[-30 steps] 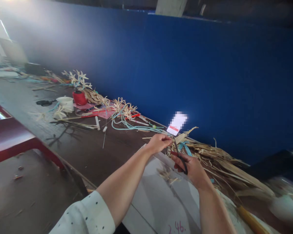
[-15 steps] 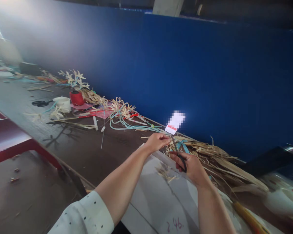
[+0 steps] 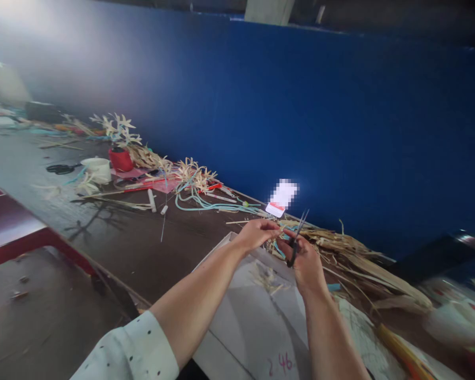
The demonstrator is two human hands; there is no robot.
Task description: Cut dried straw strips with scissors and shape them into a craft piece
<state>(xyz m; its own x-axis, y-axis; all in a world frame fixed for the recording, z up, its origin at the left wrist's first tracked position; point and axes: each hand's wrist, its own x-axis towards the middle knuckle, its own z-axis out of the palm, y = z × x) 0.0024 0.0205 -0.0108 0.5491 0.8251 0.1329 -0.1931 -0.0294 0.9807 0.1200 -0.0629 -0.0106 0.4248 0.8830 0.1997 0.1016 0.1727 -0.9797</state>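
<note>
Dark-handled scissors [image 3: 293, 250] are in my right hand [image 3: 306, 261], their blades pointing up and away to the right. My left hand [image 3: 257, 234] pinches a small pale piece that looks like a strip of dried husk [image 3: 279, 230]; its shape is mostly hidden by the fingers. The fingertips of both hands come close together above the edge of a white box [image 3: 237, 311]. Inside this box lie a few pale scraps [image 3: 269, 278]. Just beyond my hands, a heap of dried husk strips [image 3: 340, 245] lies along the blue wall.
Pale husk flowers [image 3: 196, 174] with light-blue stems [image 3: 206, 205] lie to the left. Behind them stand a red pot [image 3: 121, 160] and a white cup [image 3: 98, 170]. Another pair of black scissors [image 3: 60, 169] rests farther left. A phone-like card [image 3: 275, 209] leans on the blue wall [image 3: 340, 116].
My right hand has turned the scissors so the blades point up to the right, away from the piece. Its fingertips have moved close to my left hand.
</note>
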